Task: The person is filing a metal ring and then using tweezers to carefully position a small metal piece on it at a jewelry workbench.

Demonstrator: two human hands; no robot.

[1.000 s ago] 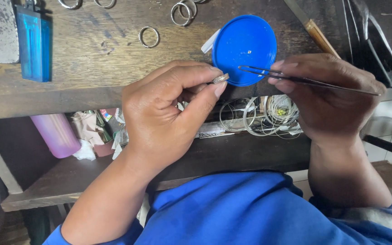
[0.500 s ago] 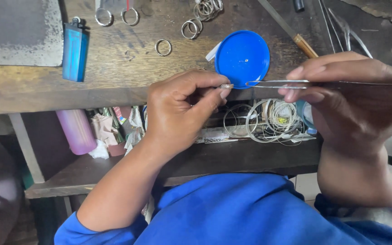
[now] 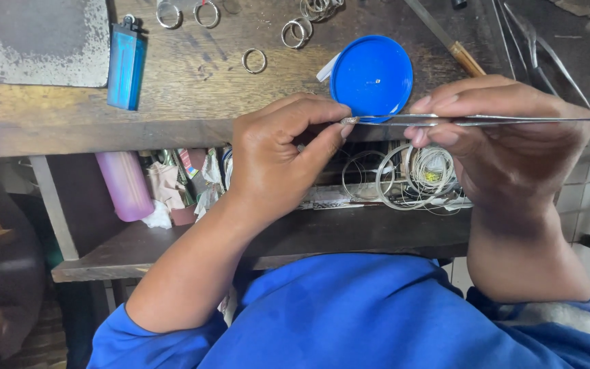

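My right hand point(image 3: 507, 147) grips long metal tweezers point(image 3: 472, 120), held level with their tips pointing left. My left hand point(image 3: 278, 157) pinches thumb and forefinger together right at the tweezer tips point(image 3: 347, 121); whatever sits between the fingertips is too small to make out. Both hands hover over the front edge of a worn wooden workbench point(image 3: 63, 123). Just behind the tips lies a round blue plastic lid point(image 3: 371, 76).
Several metal rings point(image 3: 254, 60) lie scattered on the bench top, with a blue lighter point(image 3: 125, 65) and a grey slab point(image 3: 42, 41) at left. More tweezers point(image 3: 534, 41) rest at back right. The shelf below holds wire coils point(image 3: 411, 178) and a pink bottle point(image 3: 124, 184).
The view has shifted, so the bench appears lower and further right. The tweezers have levelled out and their tips now meet my left fingertips.
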